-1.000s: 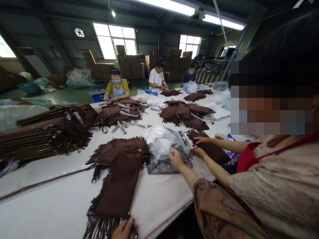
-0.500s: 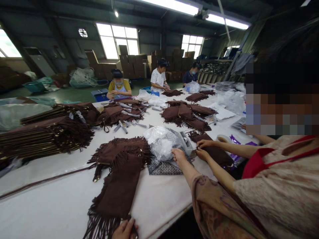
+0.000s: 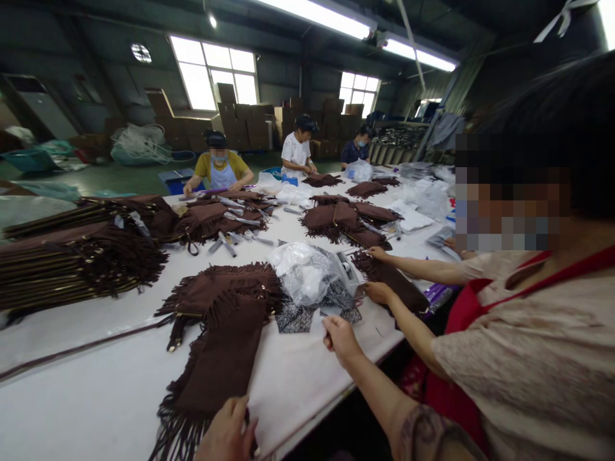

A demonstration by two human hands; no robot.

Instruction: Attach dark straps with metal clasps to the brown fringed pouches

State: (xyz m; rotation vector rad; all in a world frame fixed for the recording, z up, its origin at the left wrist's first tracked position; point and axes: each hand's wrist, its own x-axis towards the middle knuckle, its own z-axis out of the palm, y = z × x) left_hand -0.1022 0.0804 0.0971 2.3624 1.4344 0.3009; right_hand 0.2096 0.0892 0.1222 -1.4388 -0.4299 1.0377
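A dark brown fringed bag (image 3: 221,358) lies flat in front of me, its fringe hanging at the lower left. At the lower edge of the view, my left hand (image 3: 228,432) is closed on the bag's near corner, by some dark hardware. My right hand (image 3: 342,339) is pinched just in front of a patterned black-and-white sheet (image 3: 294,320); a small pale, see-through piece seems to be at its fingertips, too unclear to name. Behind it sits a clear plastic bag (image 3: 307,275) of white contents. Another fringed bag (image 3: 225,285) lies beyond mine.
Stacked brown bags (image 3: 57,269) fill the left of the white table (image 3: 96,397). More fringed bags (image 3: 336,218) and wrapped pieces lie farther back. A co-worker (image 3: 519,320) sits close on my right, hands on a brown bag (image 3: 391,282). Several people work across the table.
My right hand has drawn back from the clear plastic bag toward me, uncovering more of the patterned sheet. My left hand stays at the bag's corner. The view has shifted slightly right.
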